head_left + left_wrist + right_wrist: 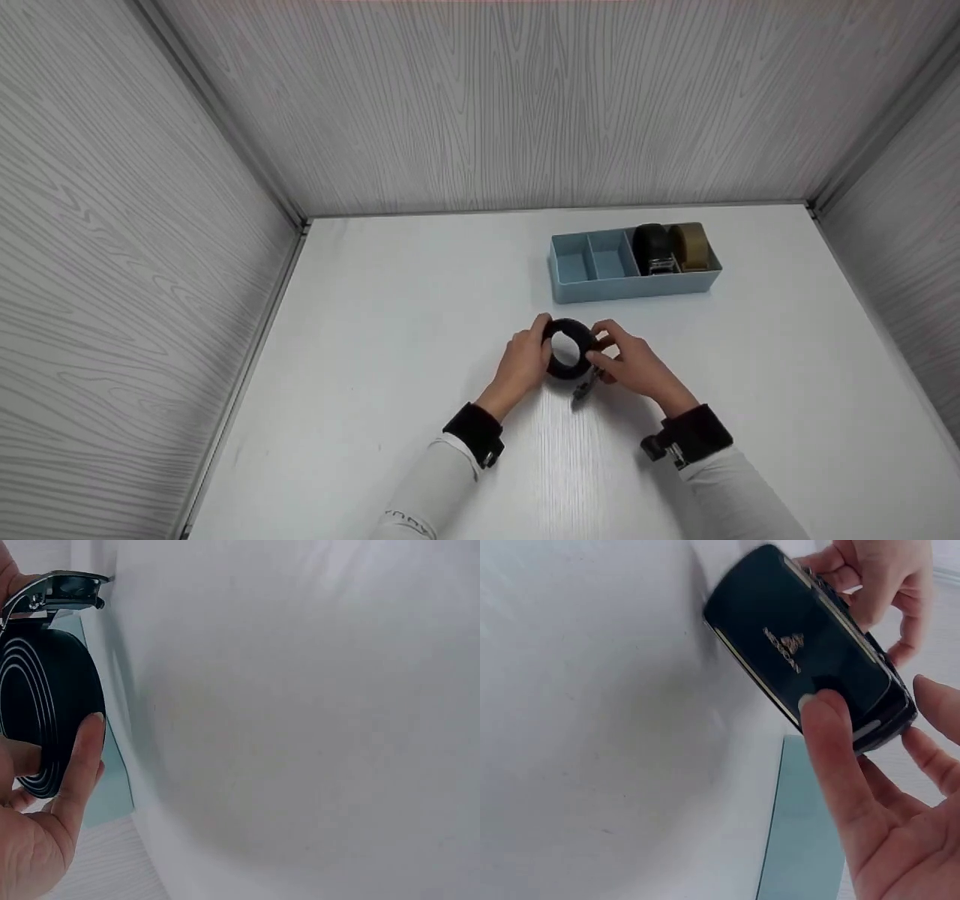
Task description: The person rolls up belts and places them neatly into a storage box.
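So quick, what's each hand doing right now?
Left hand: holding the rolled black belt, fingers curled round the coil.
Right hand: pinching the same belt at its buckle end.

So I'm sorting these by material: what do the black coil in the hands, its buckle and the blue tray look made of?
The rolled belt looks like smooth black leather or a synthetic look-alike: layered coils, soft sheen. Its buckle looks like glossy dark metal with silvery edges and a gold emblem. The blue tray looks like matte moulded plastic, thin-walled and evenly coloured.
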`<state>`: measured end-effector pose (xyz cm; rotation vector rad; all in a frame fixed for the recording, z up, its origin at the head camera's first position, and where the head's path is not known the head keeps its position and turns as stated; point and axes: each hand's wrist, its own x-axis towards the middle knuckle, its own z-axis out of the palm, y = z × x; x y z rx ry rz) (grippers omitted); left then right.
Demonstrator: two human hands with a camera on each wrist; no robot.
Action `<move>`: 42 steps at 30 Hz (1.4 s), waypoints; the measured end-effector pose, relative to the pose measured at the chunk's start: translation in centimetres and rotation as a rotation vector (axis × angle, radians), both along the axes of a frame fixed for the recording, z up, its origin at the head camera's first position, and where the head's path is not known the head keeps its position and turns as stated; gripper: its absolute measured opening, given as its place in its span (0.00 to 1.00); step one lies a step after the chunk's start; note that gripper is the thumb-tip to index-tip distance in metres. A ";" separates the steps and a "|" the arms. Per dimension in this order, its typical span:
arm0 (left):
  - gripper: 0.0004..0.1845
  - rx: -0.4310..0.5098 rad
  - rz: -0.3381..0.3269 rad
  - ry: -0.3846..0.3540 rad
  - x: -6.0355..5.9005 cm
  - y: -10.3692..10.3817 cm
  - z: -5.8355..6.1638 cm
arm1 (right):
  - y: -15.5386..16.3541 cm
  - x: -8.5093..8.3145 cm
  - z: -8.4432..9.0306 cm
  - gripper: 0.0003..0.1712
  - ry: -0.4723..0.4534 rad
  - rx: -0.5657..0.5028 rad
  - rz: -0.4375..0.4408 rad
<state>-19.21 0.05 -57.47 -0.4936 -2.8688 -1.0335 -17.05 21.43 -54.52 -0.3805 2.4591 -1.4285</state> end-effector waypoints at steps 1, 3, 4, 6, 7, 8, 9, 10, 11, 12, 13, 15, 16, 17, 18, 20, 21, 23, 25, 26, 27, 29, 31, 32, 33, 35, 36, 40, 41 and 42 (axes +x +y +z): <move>0.17 0.012 0.006 0.005 -0.1 0.0 0.0 | -0.1 0.0 0.1 0.22 0.022 0.002 0.001; 0.16 0.030 0.016 0.005 -0.1 -0.1 0.2 | -0.2 0.1 0.2 0.25 0.055 0.010 0.001; 0.17 0.038 0.021 0.004 -0.1 -0.2 0.2 | -0.3 0.2 0.4 0.26 0.069 0.017 -0.001; 0.17 0.064 0.029 0.006 -0.1 -0.2 0.4 | -0.4 0.3 0.7 0.29 0.099 0.043 -0.009; 0.17 0.078 0.034 0.009 -0.1 -0.2 0.5 | -0.5 0.4 0.9 0.30 0.116 0.058 -0.014; 0.16 0.093 0.037 0.015 -0.1 -0.3 0.6 | -0.6 0.4 1.1 0.31 0.137 0.075 -0.019; 0.16 0.109 0.041 0.023 -0.1 -0.3 0.7 | -0.7 0.5 1.2 0.31 0.157 0.093 -0.026; 0.16 0.127 0.042 0.033 -0.1 -0.3 0.8 | -0.9 0.6 1.4 0.32 0.182 0.113 -0.035; 0.16 0.142 0.041 0.043 -0.2 -0.2 0.9 | -1.0 0.6 1.5 0.32 0.209 0.132 -0.047; 0.16 0.158 0.040 0.050 -0.2 -0.2 1.0 | -1.1 0.6 1.7 0.32 0.240 0.152 -0.061; 0.16 0.169 0.040 0.056 -0.2 -0.2 1.1 | -1.2 0.7 1.8 0.32 0.274 0.174 -0.079; 0.16 0.190 0.031 0.062 -0.3 -0.1 1.2 | -1.5 0.8 2.0 0.31 0.338 0.212 -0.114; 0.16 0.198 0.025 0.061 -0.3 -0.1 1.3 | -1.6 0.8 2.0 0.31 0.367 0.231 -0.130; 0.15 0.204 0.019 0.057 -0.3 0.0 1.4 | -1.7 0.8 2.1 0.31 0.392 0.248 -0.145; 0.15 0.207 0.015 0.052 -0.3 0.0 1.4 | -1.8 0.8 2.1 0.31 0.412 0.260 -0.155; 0.15 0.208 0.006 0.041 -0.3 0.1 1.4 | -2.0 0.8 2.2 0.32 0.433 0.276 -0.169; 0.15 0.205 0.003 0.033 -0.3 0.1 1.4 | -2.0 0.8 2.2 0.32 0.436 0.281 -0.173; 0.15 0.200 0.002 0.018 -0.4 0.1 1.4 | -2.0 0.8 2.2 0.32 0.434 0.284 -0.181; 0.16 0.198 0.000 0.000 -0.4 0.2 1.3 | -2.0 0.8 2.2 0.31 0.427 0.283 -0.190; 0.16 0.202 -0.003 -0.009 -0.4 0.2 1.3 | -1.9 0.9 2.2 0.31 0.421 0.280 -0.192; 0.16 0.207 -0.008 -0.019 -0.4 0.3 1.2 | -1.9 0.9 2.2 0.31 0.417 0.278 -0.194; 0.16 0.217 -0.021 -0.032 -0.5 0.3 1.2 | -1.8 0.9 2.3 0.30 0.410 0.276 -0.197; 0.16 0.227 -0.041 -0.050 -0.6 0.3 1.2 | -1.7 0.9 2.4 0.30 0.405 0.274 -0.192; 0.16 0.226 -0.054 -0.057 -0.7 0.3 1.1 | -1.6 0.8 2.5 0.29 0.402 0.275 -0.188; 0.16 0.222 -0.068 -0.068 -0.8 0.3 1.1 | -1.5 0.8 2.6 0.29 0.398 0.281 -0.185; 0.17 0.204 -0.091 -0.098 -0.9 0.3 1.1 | -1.3 0.7 2.8 0.29 0.387 0.300 -0.177; 0.18 0.189 -0.101 -0.112 -1.0 0.3 1.1 | -1.2 0.6 3.0 0.29 0.379 0.310 -0.172; 0.24 0.076 -0.114 -0.128 -1.3 0.3 1.5 | -0.5 0.0 3.6 0.29 0.358 0.362 -0.162; 0.24 0.032 -0.118 -0.114 -1.4 0.3 1.6 | -0.3 -0.2 3.7 0.29 0.357 0.374 -0.162; 0.24 -0.015 -0.124 -0.090 -1.5 0.3 1.7 | -0.1 -0.4 3.9 0.29 0.358 0.388 -0.164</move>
